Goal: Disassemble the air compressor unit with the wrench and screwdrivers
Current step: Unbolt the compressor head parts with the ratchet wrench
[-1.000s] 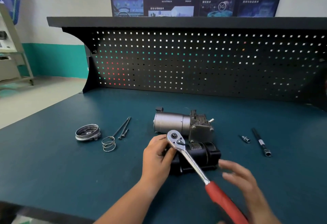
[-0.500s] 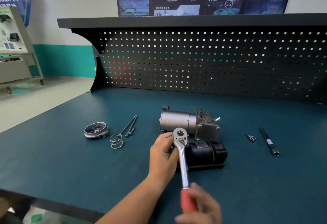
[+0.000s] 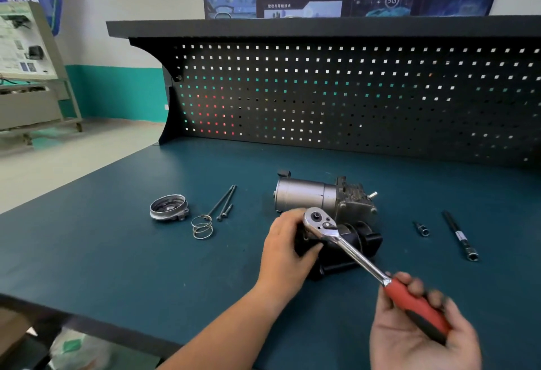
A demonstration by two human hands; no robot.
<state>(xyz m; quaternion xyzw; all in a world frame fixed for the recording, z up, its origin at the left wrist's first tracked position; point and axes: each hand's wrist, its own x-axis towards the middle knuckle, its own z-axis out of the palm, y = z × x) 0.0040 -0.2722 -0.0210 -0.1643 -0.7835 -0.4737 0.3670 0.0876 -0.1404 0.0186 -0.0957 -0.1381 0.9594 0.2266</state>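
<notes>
While atop compressor [image 3: 304, 198], ratchet [image 3: 357, 255] in right hand [image 3: 415, 331]

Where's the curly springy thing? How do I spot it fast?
Look at the blue-green bench top under the dark pegboard. Left of the air compressor unit lie a round metal cap and some long bolts. The spring sits between them, nearer you: the only coil of wire loops there.

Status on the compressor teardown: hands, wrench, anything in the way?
Left hand grips black end of compressor unit. Right hand holds ratchet wrench by red handle, head on unit. Nothing blocking; cap, spring, bolts lie off left.
</notes>
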